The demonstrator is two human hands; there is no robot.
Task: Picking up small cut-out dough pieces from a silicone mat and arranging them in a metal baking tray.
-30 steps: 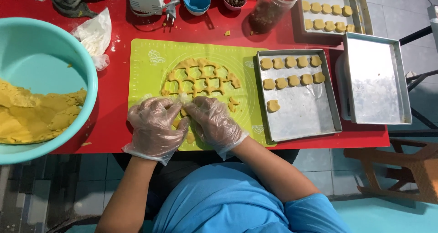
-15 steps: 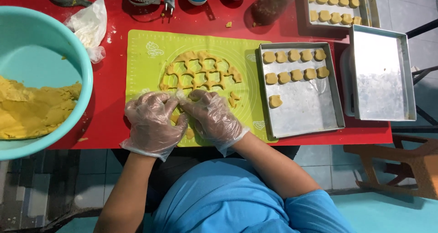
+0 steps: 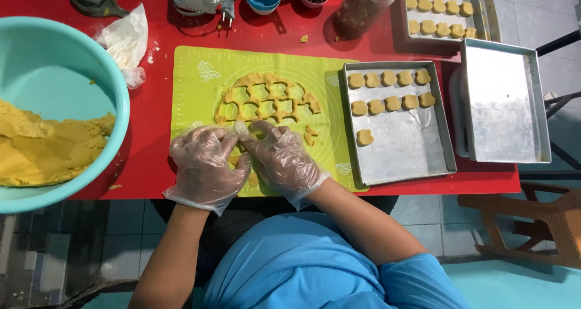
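Head view, and both gloved hands are down at the near edge of the green mat [image 3: 200, 85], left hand [image 3: 204, 167] and right hand [image 3: 281, 161] with fingertips meeting, curled round a small bit of yellow dough I can barely see between them; whether they grip it or just press it I cannot tell. Compared with a moment back the hands have closed in tighter and sit a touch nearer the mat's front edge, so the pinching work looks further along. Just beyond the fingers lies the cut-out dough sheet [image 3: 269, 100], full of holes, with a couple of loose scraps [image 3: 310, 135] to its right. Right of the mat, the tray [image 3: 411, 152] carries two rows of cut pieces and one stray [image 3: 364, 138] below them. Off to the left, the big teal bowl [image 3: 91, 67] holds a heap of dough, all on the red bench [image 3: 151, 164]
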